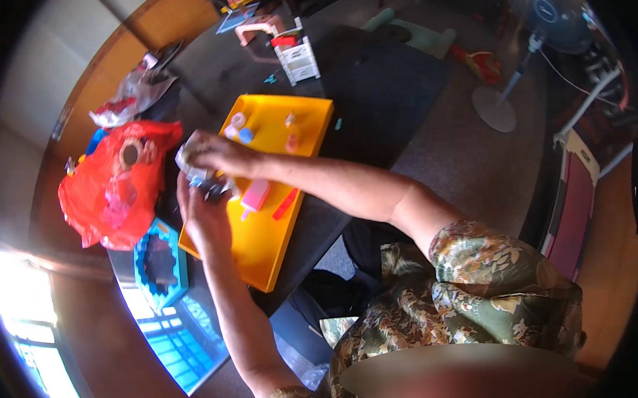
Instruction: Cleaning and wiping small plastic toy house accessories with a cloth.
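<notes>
Both my hands are together over the left edge of a yellow tray (258, 271). My right hand (223, 155) grips a crumpled whitish bag or wrapper (187, 151). Below it, my left hand (205, 212) holds a shiny dark and silvery bundle (211, 187); whether the two are one piece I cannot tell. On the tray lie a pink popsicle-shaped toy (256, 195), a red strip (285, 204), a blue round piece (246, 135), pale pink round pieces (237, 120) and small pinkish pieces (291, 142) near its far right side.
Left of the tray are a red plastic bag (110, 192) holding things and a blue zigzag-edged frame (179, 269). A clear plastic bag (138, 95) lies beyond. A small white drawer unit (298, 61) stands at the back. To the right, a fan (543, 13) stands on the floor.
</notes>
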`<control>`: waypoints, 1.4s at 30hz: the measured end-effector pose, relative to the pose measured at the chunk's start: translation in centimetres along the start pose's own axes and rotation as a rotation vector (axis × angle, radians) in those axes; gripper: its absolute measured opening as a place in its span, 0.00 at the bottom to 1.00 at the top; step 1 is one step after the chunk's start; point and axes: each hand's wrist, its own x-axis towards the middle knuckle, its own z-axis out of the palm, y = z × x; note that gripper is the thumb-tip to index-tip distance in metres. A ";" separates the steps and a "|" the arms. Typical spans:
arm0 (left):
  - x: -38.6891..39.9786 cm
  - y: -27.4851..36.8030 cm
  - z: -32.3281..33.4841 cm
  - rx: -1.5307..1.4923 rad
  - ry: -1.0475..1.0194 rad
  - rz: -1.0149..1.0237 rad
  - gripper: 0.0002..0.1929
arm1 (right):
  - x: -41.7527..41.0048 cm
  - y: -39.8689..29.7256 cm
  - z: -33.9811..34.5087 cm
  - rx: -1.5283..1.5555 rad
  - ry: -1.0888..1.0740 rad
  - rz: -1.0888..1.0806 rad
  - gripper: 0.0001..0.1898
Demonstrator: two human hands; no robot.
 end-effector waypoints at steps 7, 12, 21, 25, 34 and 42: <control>0.6 -1.4 -2.6 0.064 0.326 -0.022 0.13 | -1.3 0.4 2.9 -0.682 -0.090 -0.106 0.13; -0.2 -0.7 0.0 -0.036 0.092 -0.156 0.10 | -0.1 -0.2 0.4 -0.085 0.096 0.050 0.07; 0.3 -1.2 -2.5 -0.264 0.278 -0.302 0.10 | -0.8 0.6 2.3 -0.141 -0.168 -0.042 0.09; 0.8 1.4 -0.4 0.611 0.172 -0.008 0.09 | 1.4 0.8 -2.7 -0.592 0.058 -0.288 0.10; 0.5 -0.1 -4.0 1.600 -0.009 0.448 0.14 | 1.9 -3.0 -3.6 -0.102 0.294 0.175 0.06; 0.6 -0.9 -2.6 1.777 -0.008 0.334 0.15 | 1.9 -1.7 -1.9 0.046 0.032 0.019 0.04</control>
